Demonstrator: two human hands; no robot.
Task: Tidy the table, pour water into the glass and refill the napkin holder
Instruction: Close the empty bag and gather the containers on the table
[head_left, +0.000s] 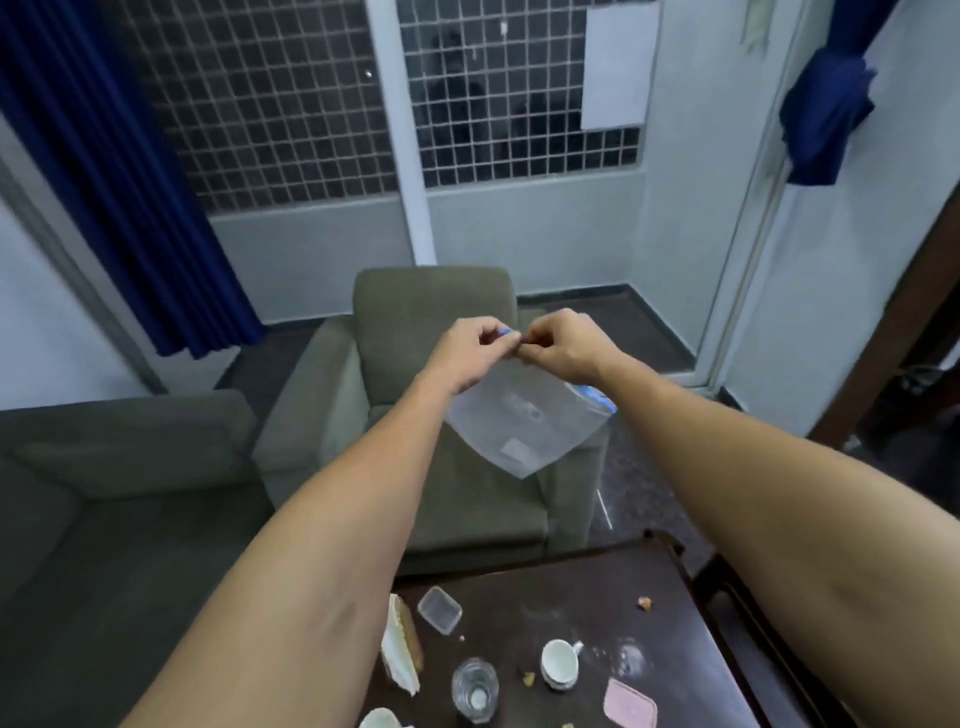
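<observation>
A clear plastic zip bag (524, 423) with a blue strip hangs in the air above the armchair. My left hand (475, 345) and my right hand (558, 343) pinch its top edge side by side, fingers closed on it. Below, on the dark wooden table (597, 587), stand a clear glass (474, 687), a white cup (560, 664) lying tilted, a napkin holder with white napkins (401, 644), a small clear lidded box (439, 609) and a pink lid (629, 705). Crumbs (644, 603) lie scattered on the tabletop.
A grey-green armchair (431, 322) faces me beyond the table, with a matching sofa (119, 467) to the left. Blue curtains (119, 171) hang left, and a barred window is behind. Another white cup rim (379, 719) shows at the bottom edge.
</observation>
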